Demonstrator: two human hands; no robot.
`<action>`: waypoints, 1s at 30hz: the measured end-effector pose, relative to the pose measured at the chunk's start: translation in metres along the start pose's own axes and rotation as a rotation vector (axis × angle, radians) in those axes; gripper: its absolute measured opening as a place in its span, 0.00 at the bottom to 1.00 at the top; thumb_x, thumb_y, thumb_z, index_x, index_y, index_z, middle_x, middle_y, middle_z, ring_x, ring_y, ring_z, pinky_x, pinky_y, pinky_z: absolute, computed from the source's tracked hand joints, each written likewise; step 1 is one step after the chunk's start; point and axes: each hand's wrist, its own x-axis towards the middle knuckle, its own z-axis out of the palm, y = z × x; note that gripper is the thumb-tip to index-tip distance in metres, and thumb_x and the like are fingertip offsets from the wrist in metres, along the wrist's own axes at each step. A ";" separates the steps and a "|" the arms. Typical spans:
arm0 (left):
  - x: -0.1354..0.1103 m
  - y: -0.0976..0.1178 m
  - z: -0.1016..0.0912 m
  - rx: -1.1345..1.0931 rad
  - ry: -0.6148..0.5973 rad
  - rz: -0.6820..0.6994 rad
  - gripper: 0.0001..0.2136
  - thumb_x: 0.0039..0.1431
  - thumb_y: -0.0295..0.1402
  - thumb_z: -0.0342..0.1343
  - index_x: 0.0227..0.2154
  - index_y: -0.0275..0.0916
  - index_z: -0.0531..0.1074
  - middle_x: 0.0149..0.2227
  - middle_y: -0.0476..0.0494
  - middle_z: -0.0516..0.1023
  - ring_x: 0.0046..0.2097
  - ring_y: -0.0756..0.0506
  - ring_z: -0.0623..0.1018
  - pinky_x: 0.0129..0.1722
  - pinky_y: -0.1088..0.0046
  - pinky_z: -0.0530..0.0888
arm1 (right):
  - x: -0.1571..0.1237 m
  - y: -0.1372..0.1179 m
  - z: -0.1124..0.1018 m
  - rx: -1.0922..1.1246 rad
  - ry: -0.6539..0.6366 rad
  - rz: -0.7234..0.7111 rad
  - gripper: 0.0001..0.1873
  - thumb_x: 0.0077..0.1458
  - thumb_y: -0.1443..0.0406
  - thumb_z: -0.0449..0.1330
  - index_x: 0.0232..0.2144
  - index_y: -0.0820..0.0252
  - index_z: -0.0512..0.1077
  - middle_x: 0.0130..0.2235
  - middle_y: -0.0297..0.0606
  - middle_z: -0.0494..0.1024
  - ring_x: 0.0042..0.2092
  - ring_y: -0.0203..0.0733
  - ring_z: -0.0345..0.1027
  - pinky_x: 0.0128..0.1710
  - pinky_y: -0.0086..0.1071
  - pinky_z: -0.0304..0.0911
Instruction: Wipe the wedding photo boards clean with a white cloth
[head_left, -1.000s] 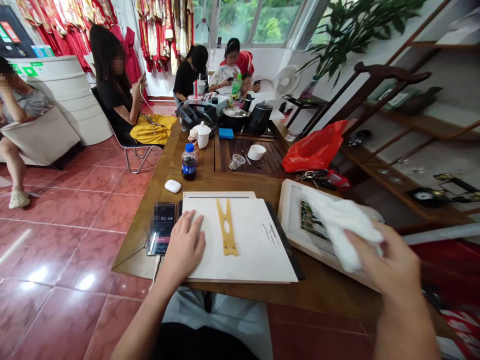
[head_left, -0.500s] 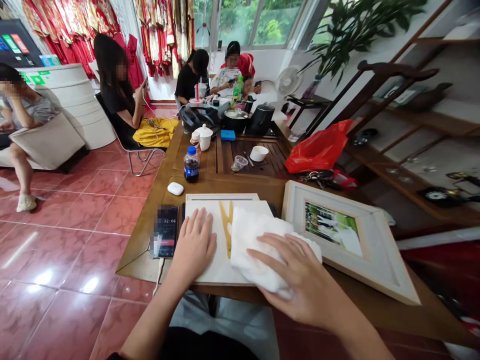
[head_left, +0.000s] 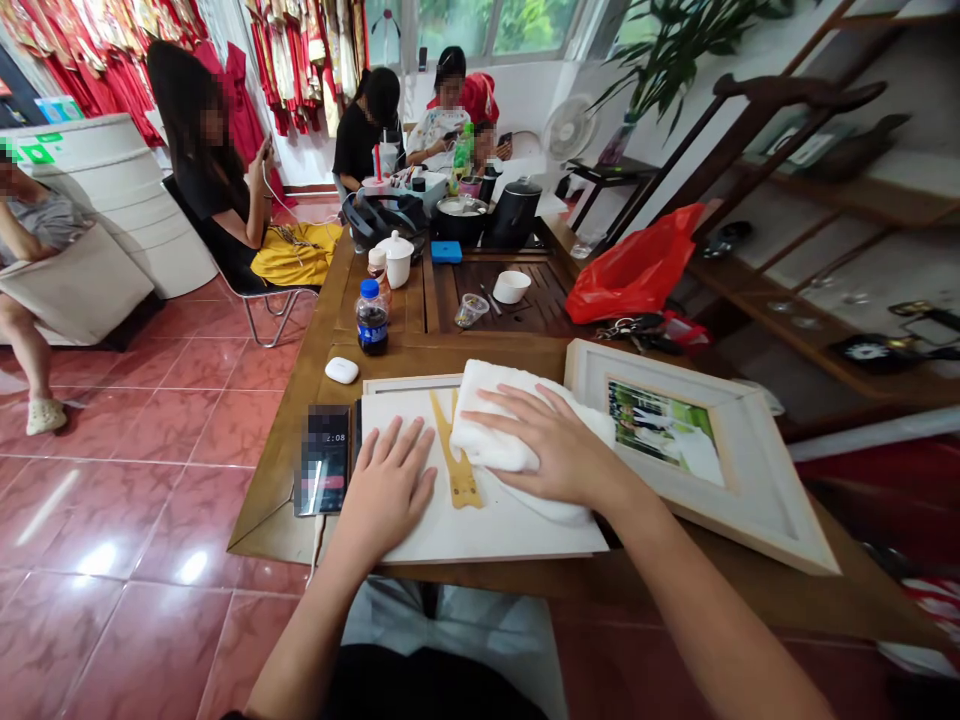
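Observation:
My left hand (head_left: 395, 490) lies flat with fingers spread on a white board (head_left: 420, 535) at the table's near edge. My right hand (head_left: 551, 440) is on a folded white towel (head_left: 495, 385), its fingers stretched over the top and bent on the cloth. The towel rests on the right part of the board. Between my hands, a flat yellow-brown forked shape (head_left: 463, 482) shows on the board, partly covered by the towel. Right of the towel lies a pale frame (head_left: 765, 480) holding a photo (head_left: 664, 430).
Left of the board are a phone (head_left: 326, 465) with a cable and a white earbuds case (head_left: 343, 371). Farther back stand a dark drink bottle (head_left: 372, 325), a lidded white cup (head_left: 396, 262), a white bowl (head_left: 511, 287) and a red plastic bag (head_left: 637, 270). Several people sit beyond.
My right hand has moved the towel away from me across the board, uncovering the near end of the yellow-brown shape and the board's near right corner. My left hand stays flat on the board.

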 end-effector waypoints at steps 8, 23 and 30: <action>0.000 0.002 0.000 0.023 0.021 -0.036 0.22 0.74 0.39 0.44 0.68 0.45 0.61 0.71 0.47 0.60 0.72 0.38 0.59 0.69 0.50 0.61 | 0.014 0.010 0.004 0.014 0.031 0.030 0.28 0.59 0.54 0.60 0.62 0.46 0.70 0.65 0.43 0.68 0.67 0.60 0.58 0.64 0.64 0.49; 0.001 0.002 -0.002 -0.001 0.004 -0.049 0.22 0.74 0.39 0.46 0.67 0.46 0.62 0.71 0.48 0.60 0.72 0.38 0.59 0.70 0.50 0.60 | -0.065 -0.037 -0.001 -0.005 -0.005 -0.105 0.37 0.52 0.58 0.64 0.65 0.42 0.65 0.68 0.41 0.64 0.67 0.63 0.56 0.64 0.64 0.47; 0.002 -0.002 -0.004 -0.024 -0.039 -0.023 0.23 0.74 0.39 0.46 0.68 0.45 0.61 0.71 0.47 0.59 0.73 0.37 0.57 0.70 0.48 0.59 | -0.019 -0.013 -0.001 0.044 -0.026 -0.021 0.28 0.57 0.56 0.61 0.61 0.42 0.71 0.66 0.40 0.68 0.67 0.61 0.58 0.64 0.64 0.49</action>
